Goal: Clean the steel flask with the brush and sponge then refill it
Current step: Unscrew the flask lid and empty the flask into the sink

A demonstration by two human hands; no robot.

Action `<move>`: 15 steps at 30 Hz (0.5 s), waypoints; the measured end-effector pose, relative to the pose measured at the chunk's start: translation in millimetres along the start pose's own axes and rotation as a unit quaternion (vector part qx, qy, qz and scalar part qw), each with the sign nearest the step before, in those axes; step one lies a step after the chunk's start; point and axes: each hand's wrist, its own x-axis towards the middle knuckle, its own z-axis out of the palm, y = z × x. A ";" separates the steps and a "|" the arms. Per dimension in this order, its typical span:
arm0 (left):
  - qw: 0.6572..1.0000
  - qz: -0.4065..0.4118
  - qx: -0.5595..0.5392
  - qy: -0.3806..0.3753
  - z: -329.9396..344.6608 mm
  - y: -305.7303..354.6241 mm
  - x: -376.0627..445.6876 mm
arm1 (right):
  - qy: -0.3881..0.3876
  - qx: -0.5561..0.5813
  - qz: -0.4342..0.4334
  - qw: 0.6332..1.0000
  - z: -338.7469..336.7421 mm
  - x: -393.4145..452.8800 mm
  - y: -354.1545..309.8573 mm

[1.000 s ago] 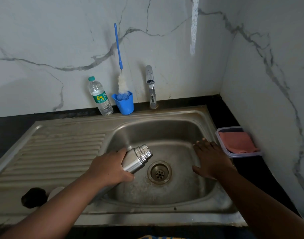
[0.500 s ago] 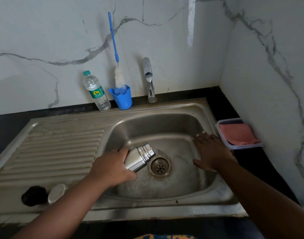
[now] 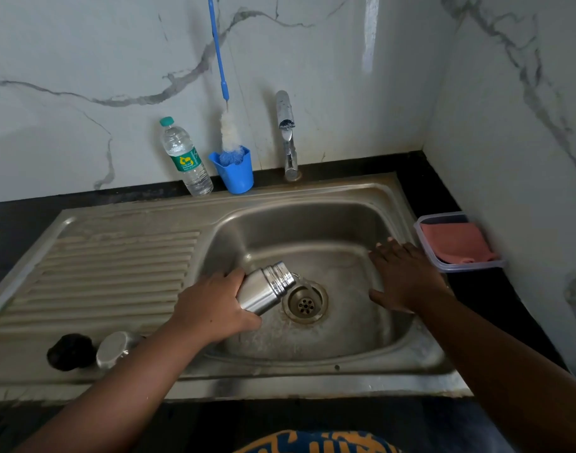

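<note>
My left hand [image 3: 211, 305] grips the steel flask [image 3: 267, 287], tipped with its open threaded mouth down over the drain [image 3: 305, 302] of the sink [image 3: 312, 223]. Water seems to run from the mouth into the drain. My right hand [image 3: 404, 276] rests flat, fingers spread, on the right inner wall of the basin. A long blue bottle brush [image 3: 226, 125] stands in a blue cup [image 3: 236, 173] behind the sink. A pink sponge [image 3: 456, 245] lies in a clear tray [image 3: 420, 230] on the right counter.
A plastic water bottle [image 3: 185, 158] stands left of the blue cup. The tap [image 3: 288, 132] rises behind the basin. On the ribbed drainboard [image 3: 116, 263] sit a black cap [image 3: 70, 351] and a steel lid [image 3: 116, 348]. Marble walls close the back and right side.
The flask has tipped lower and moved closer to the drain in my left hand. My right hand stays on the basin wall. The view has dipped a little.
</note>
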 end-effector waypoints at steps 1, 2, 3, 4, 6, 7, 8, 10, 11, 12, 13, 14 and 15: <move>1.000 -0.001 0.001 -0.001 0.7 -0.1 -0.1 | 0.000 0.003 0.000 1.000 0.3 0.0 -0.1; 1.000 -0.001 0.000 0.000 1.5 -0.1 -0.3 | 0.000 0.005 0.000 1.000 0.3 0.0 -0.3; 1.000 -0.001 -0.003 0.001 2.2 0.0 -0.4 | 0.000 0.008 0.000 1.000 0.4 0.3 -0.1; 1.000 -0.002 -0.007 0.000 2.7 0.2 -0.4 | 0.001 0.010 -0.001 1.000 0.5 0.6 0.2; 1.000 -0.004 -0.008 -0.004 3.5 1.0 0.1 | 0.002 0.013 -0.002 1.000 1.1 1.1 0.7; 1.000 -0.005 -0.007 -0.004 3.7 1.6 0.4 | 0.004 0.014 -0.002 1.000 1.4 1.2 0.7; 1.000 -0.006 -0.007 -0.005 4.1 2.3 0.6 | 0.003 0.014 -0.002 1.000 1.5 1.2 0.7; 1.000 -0.007 -0.010 -0.004 5.6 3.2 0.8 | -0.001 0.014 -0.001 1.000 1.6 1.3 0.7; 1.000 -0.008 -0.011 -0.003 6.4 3.6 0.8 | -0.002 0.011 -0.002 1.000 1.5 1.5 0.7; 1.000 -0.009 -0.014 -0.002 7.0 3.9 0.8 | -0.003 0.007 -0.003 1.000 1.4 2.0 0.9; 1.000 -0.011 -0.018 0.000 8.1 3.9 0.9 | -0.003 0.003 -0.005 1.000 1.5 2.4 1.1; 1.000 -0.014 -0.023 0.003 8.7 3.8 1.0 | -0.005 -0.001 -0.005 1.000 1.9 3.0 1.5; 0.999 -0.017 -0.027 0.006 9.5 3.6 1.2 | -0.007 -0.004 -0.006 1.000 2.6 3.6 2.0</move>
